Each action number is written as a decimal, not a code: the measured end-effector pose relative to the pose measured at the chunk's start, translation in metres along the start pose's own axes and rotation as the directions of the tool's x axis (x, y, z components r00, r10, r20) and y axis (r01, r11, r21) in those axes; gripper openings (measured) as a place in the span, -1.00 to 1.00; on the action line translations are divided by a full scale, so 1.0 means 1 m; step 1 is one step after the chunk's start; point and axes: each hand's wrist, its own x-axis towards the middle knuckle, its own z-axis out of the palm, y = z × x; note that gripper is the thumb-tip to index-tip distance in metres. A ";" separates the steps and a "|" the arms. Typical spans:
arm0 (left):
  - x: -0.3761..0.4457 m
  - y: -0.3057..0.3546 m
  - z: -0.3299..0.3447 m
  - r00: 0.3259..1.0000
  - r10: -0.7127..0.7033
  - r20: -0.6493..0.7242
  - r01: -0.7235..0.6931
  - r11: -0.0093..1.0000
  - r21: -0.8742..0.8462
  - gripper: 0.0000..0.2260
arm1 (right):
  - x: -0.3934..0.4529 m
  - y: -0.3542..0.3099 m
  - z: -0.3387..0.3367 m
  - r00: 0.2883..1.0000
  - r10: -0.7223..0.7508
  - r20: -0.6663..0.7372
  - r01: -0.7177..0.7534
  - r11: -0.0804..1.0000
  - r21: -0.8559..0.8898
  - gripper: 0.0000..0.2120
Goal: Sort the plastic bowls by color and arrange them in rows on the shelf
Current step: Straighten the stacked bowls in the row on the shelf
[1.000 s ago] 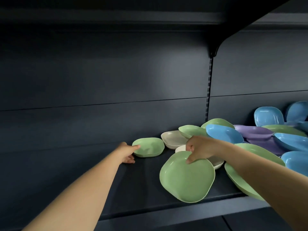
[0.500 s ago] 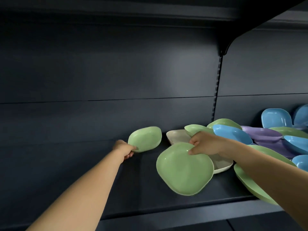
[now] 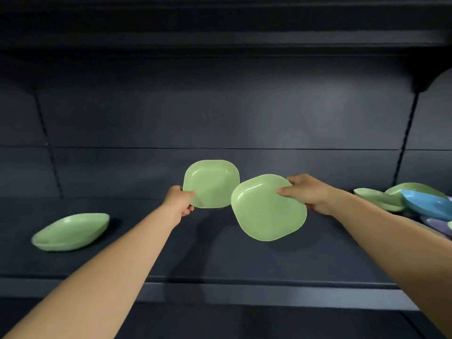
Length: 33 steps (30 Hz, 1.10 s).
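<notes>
**Two green bowls held above the shelf**

A small green bowl is pinched at its lower left rim by the left hand, thumb on the inner face and fingers curled behind. A large green bowl is gripped at its upper right rim by the right hand, thumb laid across the inside and fingers wrapped round the back. Both bowls are tilted with their hollows turned toward the camera and are raised clear of the shelf; their shadows are cast on the board below. The two rims are seen close together, the large bowl overlapping the small one's lower right corner; whether they touch cannot be told.

Open dark board is seen beneath and between the arms, running from the front lip back to the rear panel. To the left, a third green bowl is set on the shelf, well apart from the held pair, with bare board on both its sides. At the right edge a heap is piled: green bowls, a blue bowl resting over them, and purple bowls partly cut off by the frame. The right forearm is stretched in front of that heap. Overhead, the upper shelf and its bracket bound the space.
</notes>
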 end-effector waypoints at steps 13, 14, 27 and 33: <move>0.003 -0.062 -0.294 0.989 0.026 -0.149 -0.025 1.000 0.006 -0.96 | 0.014 -0.113 0.280 0.994 0.042 -0.104 0.024 0.832 0.555 -0.83; 0.005 -0.070 -0.307 0.988 0.019 -0.152 -0.018 1.000 0.011 -0.94 | 0.015 -0.113 0.299 0.990 0.084 -0.112 0.000 0.798 0.603 -0.84; 0.036 -0.132 -0.355 0.989 -0.126 -0.081 0.119 0.988 -0.096 -0.97 | 0.047 -0.123 0.406 0.962 0.248 -0.115 -0.035 0.529 0.848 -0.94; 0.050 -0.128 -0.340 0.987 -0.150 -0.064 0.136 0.975 -0.176 -0.93 | 0.045 -0.122 0.404 0.957 0.256 -0.135 0.006 0.447 0.894 -0.80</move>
